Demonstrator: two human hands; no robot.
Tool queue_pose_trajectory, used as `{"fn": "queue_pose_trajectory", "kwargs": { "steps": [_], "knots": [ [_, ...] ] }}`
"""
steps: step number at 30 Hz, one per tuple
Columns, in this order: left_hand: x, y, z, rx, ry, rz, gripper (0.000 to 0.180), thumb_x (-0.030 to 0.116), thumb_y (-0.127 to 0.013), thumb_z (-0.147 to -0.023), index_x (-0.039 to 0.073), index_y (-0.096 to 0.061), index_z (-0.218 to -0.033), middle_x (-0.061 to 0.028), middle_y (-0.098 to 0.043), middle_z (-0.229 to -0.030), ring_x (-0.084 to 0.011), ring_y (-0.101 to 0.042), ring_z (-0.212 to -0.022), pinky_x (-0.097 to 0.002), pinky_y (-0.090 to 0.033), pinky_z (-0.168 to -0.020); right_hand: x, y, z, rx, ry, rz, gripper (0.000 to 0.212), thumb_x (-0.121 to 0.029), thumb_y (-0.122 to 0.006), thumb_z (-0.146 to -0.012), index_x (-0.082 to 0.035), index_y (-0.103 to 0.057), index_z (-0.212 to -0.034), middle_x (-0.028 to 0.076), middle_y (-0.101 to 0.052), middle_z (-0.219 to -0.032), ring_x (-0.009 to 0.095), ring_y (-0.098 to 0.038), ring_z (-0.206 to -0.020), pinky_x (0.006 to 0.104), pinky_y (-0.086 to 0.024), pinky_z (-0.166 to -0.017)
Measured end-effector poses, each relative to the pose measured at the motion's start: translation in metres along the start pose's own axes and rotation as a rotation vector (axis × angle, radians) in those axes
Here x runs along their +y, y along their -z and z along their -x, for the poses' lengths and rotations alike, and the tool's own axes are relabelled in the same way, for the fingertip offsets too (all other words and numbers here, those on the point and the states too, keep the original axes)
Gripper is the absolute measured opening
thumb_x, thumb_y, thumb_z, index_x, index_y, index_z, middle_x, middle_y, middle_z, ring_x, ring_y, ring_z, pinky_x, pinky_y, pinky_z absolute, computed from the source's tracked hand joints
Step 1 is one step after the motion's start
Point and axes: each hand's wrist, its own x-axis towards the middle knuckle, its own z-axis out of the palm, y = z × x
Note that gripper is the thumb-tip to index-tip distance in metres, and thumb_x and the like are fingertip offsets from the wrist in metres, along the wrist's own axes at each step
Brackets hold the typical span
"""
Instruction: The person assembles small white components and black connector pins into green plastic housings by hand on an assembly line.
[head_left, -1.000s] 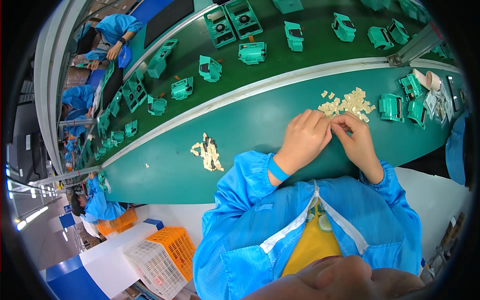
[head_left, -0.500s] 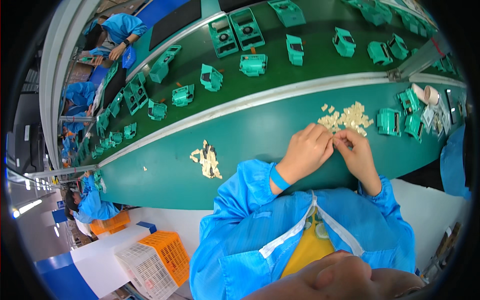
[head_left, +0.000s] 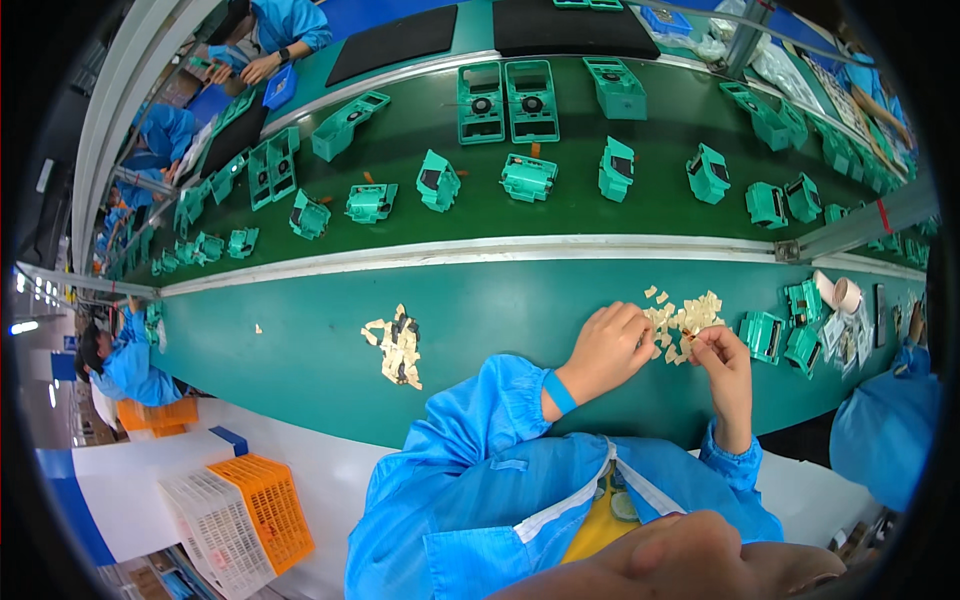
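Above the green tabletop, my left hand has its fingers curled in a pinch at the left side of a pile of small cream-coloured pieces. Whatever may be in that pinch is hidden. My right hand is closed at the pile's front right, thumb and forefinger pressed together. A tiny orange-brown bit shows at those fingertips, too small to name. Farther left lies a second heap of cream strips mixed with black pieces.
Green plastic housings stand right of the pile, beside tape rolls and clear bags. Past a metal rail, a green belt carries several housings. A co-worker's blue sleeve is at right; other people sit at far left.
My hands were together at the fingertips and are now apart, the right one over the pile's front right. The whole view has tilted, showing more of the belt.
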Motion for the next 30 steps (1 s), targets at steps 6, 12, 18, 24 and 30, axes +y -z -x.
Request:
{"fn": "queue_pose_trajectory", "kwargs": {
  "steps": [6,12,18,24,30],
  "knots": [
    [-0.004,-0.008,-0.002,0.025,-0.07,-0.109,0.008,0.012,-0.073,-0.087,0.007,-0.068,-0.084,-0.004,-0.062,-0.087,-0.024,-0.06,-0.079,-0.0371,-0.043,-0.074,0.004,0.001,-0.006,-0.004,0.014,0.123,0.013,0.001,-0.063,-0.095,0.004,-0.071,-0.106,0.001,-0.064,-0.09,0.008,-0.061,-0.08,0.0214,-0.048,-0.075],
    [-0.003,-0.013,-0.002,-0.011,-0.104,-0.085,0.006,0.012,-0.074,-0.086,0.008,-0.069,-0.086,-0.0017,-0.064,-0.092,-0.022,-0.06,-0.086,-0.037,-0.043,-0.077,0.003,0.003,-0.007,-0.033,0.08,0.164,0.016,0.003,-0.062,-0.095,0.005,-0.072,-0.107,0.003,-0.061,-0.093,0.009,-0.061,-0.081,0.0215,-0.048,-0.073],
    [-0.002,-0.017,-0.001,-0.033,-0.065,-0.072,0.01,0.011,-0.073,-0.087,0.009,-0.072,-0.096,-0.0021,-0.066,-0.098,-0.0229,-0.062,-0.094,-0.0381,-0.044,-0.081,-0.001,0.004,-0.001,-0.02,0.113,0.196,0.016,0.003,-0.064,-0.094,0.004,-0.073,-0.107,0.003,-0.061,-0.09,0.009,-0.059,-0.079,0.0213,-0.046,-0.071],
    [0.012,-0.015,0.002,-0.043,-0.048,0.249,0.029,0.01,-0.07,-0.09,0.005,-0.068,-0.119,-0.0087,-0.072,-0.107,-0.027,-0.067,-0.101,-0.0413,-0.048,-0.095,-0.008,-0.001,0.004,-0.058,0.15,0.256,0.014,0.002,-0.066,-0.093,0.003,-0.072,-0.105,0.002,-0.061,-0.088,0.008,-0.057,-0.078,0.0216,-0.046,-0.071],
    [0.02,-0.012,0.006,-0.173,0.209,0.567,0.023,0.011,-0.071,-0.09,0.002,-0.071,-0.111,-0.0112,-0.073,-0.096,-0.0198,-0.069,-0.083,-0.034,-0.054,-0.077,-0.005,-0.002,0.009,-0.017,0.109,0.159,0.01,0.0,-0.067,-0.093,0.002,-0.065,-0.102,0.002,-0.065,-0.087,0.007,-0.059,-0.08,0.0234,-0.049,-0.073]
  ]
}}
